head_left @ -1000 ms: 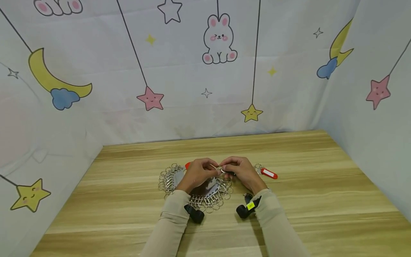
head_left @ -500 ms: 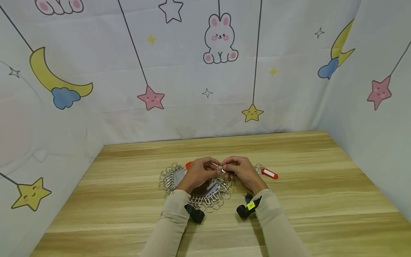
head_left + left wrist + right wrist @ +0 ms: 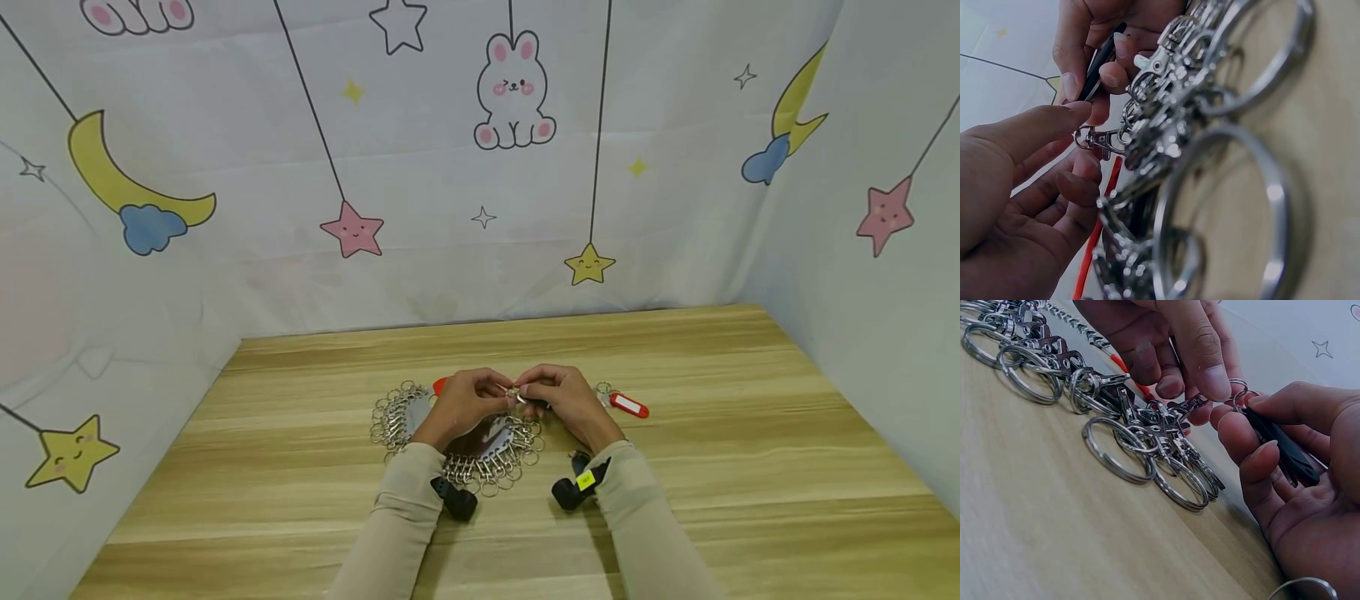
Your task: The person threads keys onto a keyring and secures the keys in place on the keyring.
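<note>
My left hand [image 3: 467, 404] pinches a small split ring [image 3: 1239, 389] between thumb and fingers. That ring joins a silver snap hook [image 3: 1107, 141] at the edge of a round metal plate [image 3: 480, 442], which is fringed with several hooks and larger rings. Close against it, my right hand [image 3: 564, 403] holds a slim black key tag [image 3: 1282, 447], its end at the split ring. In the left wrist view, this black key tag [image 3: 1102, 60] slants between the right thumb and fingers. The fingers partly cover the join between ring and tag.
A red key tag [image 3: 628, 405] with a white label lies right of my right hand, beside a ring [image 3: 604, 389]. Another red tag [image 3: 440, 386] shows behind my left hand. The wood-grain table [image 3: 712, 467] ends at a patterned cloth wall [image 3: 420, 283].
Both hands stay in nearly the same place. The small ring between the fingertips has turned slightly, while the plate and red tags lie as before.
</note>
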`<state>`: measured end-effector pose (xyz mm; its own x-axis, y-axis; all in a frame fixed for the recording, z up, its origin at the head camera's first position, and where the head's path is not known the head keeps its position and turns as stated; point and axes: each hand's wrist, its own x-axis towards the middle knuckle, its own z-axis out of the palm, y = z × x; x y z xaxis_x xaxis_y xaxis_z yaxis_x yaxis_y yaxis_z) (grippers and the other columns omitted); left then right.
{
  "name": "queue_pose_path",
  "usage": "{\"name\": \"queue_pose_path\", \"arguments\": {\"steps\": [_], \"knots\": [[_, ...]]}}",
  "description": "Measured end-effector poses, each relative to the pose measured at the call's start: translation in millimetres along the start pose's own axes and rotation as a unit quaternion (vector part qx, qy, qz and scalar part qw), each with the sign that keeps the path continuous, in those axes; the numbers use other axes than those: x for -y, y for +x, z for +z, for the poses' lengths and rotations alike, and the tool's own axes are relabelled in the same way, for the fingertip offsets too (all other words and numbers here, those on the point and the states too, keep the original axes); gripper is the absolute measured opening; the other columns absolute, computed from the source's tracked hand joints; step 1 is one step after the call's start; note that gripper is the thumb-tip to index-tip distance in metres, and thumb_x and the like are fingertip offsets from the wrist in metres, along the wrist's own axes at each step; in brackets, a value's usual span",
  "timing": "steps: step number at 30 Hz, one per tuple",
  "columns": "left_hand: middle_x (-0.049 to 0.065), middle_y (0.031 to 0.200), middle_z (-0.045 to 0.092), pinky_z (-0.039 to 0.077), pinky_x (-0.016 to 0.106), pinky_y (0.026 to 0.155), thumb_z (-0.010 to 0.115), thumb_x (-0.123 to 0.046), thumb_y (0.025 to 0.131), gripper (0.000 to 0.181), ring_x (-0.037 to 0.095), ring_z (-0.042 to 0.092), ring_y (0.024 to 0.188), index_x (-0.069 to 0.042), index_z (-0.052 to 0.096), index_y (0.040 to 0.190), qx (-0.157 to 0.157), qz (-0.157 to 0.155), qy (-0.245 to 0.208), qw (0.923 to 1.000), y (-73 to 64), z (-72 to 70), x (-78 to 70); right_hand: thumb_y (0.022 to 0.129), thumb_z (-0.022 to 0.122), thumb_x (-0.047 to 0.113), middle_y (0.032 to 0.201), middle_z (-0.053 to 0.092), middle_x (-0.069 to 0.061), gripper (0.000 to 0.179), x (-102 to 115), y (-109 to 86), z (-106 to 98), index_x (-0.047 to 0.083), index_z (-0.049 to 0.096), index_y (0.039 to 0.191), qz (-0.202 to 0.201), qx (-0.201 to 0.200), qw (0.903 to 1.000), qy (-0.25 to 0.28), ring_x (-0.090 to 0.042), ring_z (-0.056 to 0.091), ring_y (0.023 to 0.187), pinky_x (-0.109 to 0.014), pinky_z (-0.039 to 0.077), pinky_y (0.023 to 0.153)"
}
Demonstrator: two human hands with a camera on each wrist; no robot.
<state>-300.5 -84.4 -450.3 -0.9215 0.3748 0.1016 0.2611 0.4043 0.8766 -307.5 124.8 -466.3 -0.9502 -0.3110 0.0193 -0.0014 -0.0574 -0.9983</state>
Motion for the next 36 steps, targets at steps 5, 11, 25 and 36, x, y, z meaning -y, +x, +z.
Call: {"name": "queue_pose_path", "arguments": {"steps": [5,11,25,36], "knots": [[0.000,0.092,0.072,0.056,0.033,0.073,0.076,-0.015,0.092,0.021,0.015,0.068,0.080,-0.011,0.074,0.112,-0.002,-0.005,0.003,1.0000,-0.3,0.3,-0.4,0.096,0.068,0.004,0.089,0.069,-0.022,0.017,0.3,0.0,-0.5,-0.007,0.069,0.109,-0.002,0.003,1.0000,0.004,-0.020,0.064,0.064,-0.029,0.051,0.057],[0.000,0.092,0.071,0.056,0.033,0.073,0.077,-0.017,0.092,0.021,0.015,0.068,0.080,-0.011,0.074,0.112,-0.002,-0.008,0.006,0.9999,-0.8,0.4,-0.5,0.096,0.068,0.004,0.090,0.070,-0.022,0.017,0.3,0.0,-0.5,-0.007,0.069,0.109,-0.003,0.003,1.0000,0.004,-0.020,0.064,0.065,-0.029,0.051,0.057],[0.002,0.092,0.072,0.056,0.036,0.075,0.076,-0.014,0.092,0.025,0.018,0.068,0.082,-0.010,0.072,0.116,0.003,-0.005,-0.016,0.9999,-1.1,0.3,-0.1,0.097,0.068,0.006,0.087,0.069,-0.022,0.013,0.7,-1.3,0.6,-0.002,0.072,0.107,0.005,0.000,1.0000,-0.003,-0.021,0.064,0.063,-0.030,0.049,0.055],[0.000,0.093,0.071,0.056,0.033,0.073,0.076,-0.017,0.092,0.022,0.015,0.068,0.082,-0.010,0.074,0.113,0.003,-0.009,-0.002,1.0000,-0.2,0.3,0.7,0.097,0.067,0.004,0.087,0.069,-0.022,0.013,0.4,-0.4,1.1,-0.004,0.072,0.106,0.006,-0.004,1.0000,0.002,-0.021,0.064,0.063,-0.029,0.049,0.054]]}}
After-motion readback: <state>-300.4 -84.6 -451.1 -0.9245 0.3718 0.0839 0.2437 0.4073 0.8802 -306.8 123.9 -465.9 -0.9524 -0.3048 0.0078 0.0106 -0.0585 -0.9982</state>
